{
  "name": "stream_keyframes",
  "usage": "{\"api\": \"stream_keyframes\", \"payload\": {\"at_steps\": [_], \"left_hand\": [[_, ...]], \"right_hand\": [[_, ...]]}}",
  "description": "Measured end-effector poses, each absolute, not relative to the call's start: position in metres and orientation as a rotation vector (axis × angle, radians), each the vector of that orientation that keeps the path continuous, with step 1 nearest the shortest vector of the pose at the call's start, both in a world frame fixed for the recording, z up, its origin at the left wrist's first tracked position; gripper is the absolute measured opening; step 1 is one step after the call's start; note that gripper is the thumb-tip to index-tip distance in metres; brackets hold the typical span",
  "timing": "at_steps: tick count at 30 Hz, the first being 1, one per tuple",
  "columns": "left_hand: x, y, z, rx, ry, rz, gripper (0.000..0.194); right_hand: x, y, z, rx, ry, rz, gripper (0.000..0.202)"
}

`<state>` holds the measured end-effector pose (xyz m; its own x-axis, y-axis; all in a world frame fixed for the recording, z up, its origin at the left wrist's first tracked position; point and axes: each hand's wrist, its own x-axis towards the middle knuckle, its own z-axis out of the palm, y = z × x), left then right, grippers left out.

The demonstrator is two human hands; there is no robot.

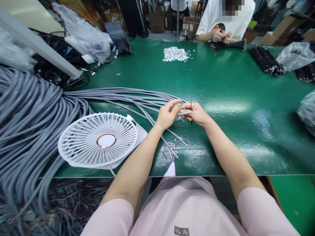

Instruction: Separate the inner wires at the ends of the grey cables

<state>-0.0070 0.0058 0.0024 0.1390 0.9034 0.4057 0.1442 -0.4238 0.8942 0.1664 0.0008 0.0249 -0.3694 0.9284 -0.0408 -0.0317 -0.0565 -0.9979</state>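
Observation:
Long grey cables [123,93] run from the left across the green table to my hands. My left hand [169,113] is at the cable ends, its fingers bent and closed around something I cannot make out. My right hand [195,113] pinches a pale cable end, and a thin dark tool [191,105] stands upright between its fingers. Below my hands, stripped cable ends [172,152] with thin loose strands lie near the table's front edge.
A white fan [98,140] lies beside my left forearm, next to a large cable coil [31,121]. Silvery scraps [176,54] are piled at the back. Across the table [233,82], a person handles black wires [228,45]. Black bundles [265,60] lie back right.

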Motion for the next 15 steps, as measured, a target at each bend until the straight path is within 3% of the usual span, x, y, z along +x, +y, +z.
{"api": "stream_keyframes", "payload": {"at_steps": [3, 8, 15], "left_hand": [[-0.005, 0.001, 0.000, 1.806, 0.932, 1.103, 0.045], [-0.003, -0.001, 0.003, 1.882, 0.884, 1.220, 0.028], [-0.001, -0.006, 0.010, 2.063, 0.911, 1.280, 0.023]], "right_hand": [[0.181, -0.002, 0.031, -1.114, -1.401, 1.398, 0.017], [0.199, -0.017, 0.033, -1.350, -1.420, 1.295, 0.016], [0.205, -0.024, 0.022, -1.553, -1.508, 1.070, 0.016]]}}
